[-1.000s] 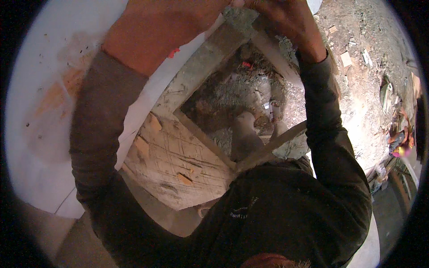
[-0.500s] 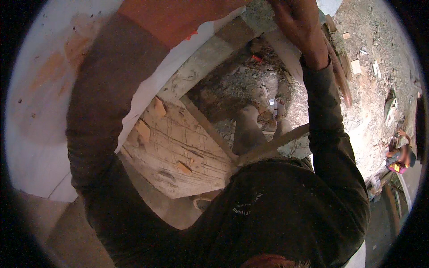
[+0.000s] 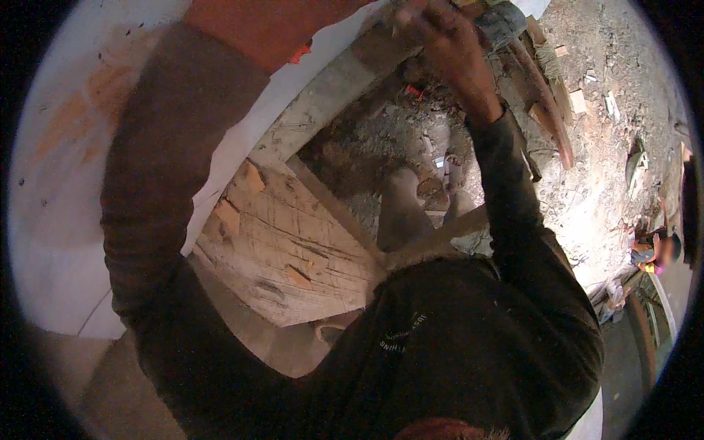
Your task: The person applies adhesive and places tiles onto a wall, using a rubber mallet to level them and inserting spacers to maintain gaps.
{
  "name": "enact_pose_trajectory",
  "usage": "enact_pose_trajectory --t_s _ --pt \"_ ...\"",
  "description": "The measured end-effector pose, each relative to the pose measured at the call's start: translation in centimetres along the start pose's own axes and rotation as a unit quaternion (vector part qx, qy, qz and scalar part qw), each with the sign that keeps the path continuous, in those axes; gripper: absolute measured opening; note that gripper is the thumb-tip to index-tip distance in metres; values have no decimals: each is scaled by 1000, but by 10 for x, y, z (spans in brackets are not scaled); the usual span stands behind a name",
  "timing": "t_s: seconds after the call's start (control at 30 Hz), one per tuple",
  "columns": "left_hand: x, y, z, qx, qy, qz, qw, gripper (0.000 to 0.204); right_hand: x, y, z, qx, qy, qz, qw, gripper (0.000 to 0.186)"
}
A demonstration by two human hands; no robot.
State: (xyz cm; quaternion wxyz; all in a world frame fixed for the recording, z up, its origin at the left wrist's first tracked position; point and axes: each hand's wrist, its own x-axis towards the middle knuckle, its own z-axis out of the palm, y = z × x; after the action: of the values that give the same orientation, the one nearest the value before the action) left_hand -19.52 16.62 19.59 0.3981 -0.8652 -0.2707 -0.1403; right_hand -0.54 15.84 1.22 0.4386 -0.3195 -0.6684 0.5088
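Observation:
My left forearm reaches up along a white surface with orange smears; my left hand is mostly cut off by the top edge, its fingers hidden. My right hand is at the top of a squarish frame of dusty beams, its fingers bent together around something too small to make out. My feet show inside the opening, on rubble. A rough, scored board with small orange chips lies beside the frame. A grey object sits just right of my right hand.
Long wooden pieces lie right of the frame. Debris and broken pale pieces are strewn over the ground at right. Another person is low down at the far right edge, near some planks and pale scraps.
My right hand has moved left along the top of the frame, and the grey object beside it has come into view. My left arm rose slightly, then stayed.

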Motion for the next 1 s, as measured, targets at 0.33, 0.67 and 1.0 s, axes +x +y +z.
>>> enact_pose_trajectory --t_s 0.33,0.67,1.0 --pt "44 4 -46 123 -297 18 947 5 -13 10 16 -75 -46 96 992 25" --pt "23 -4 -13 62 -98 33 993 11 -3 0 51 -288 18 102 952 30" --pt "57 2 -40 53 -350 13 935 10 -7 -3 70 -310 49 105 943 34"
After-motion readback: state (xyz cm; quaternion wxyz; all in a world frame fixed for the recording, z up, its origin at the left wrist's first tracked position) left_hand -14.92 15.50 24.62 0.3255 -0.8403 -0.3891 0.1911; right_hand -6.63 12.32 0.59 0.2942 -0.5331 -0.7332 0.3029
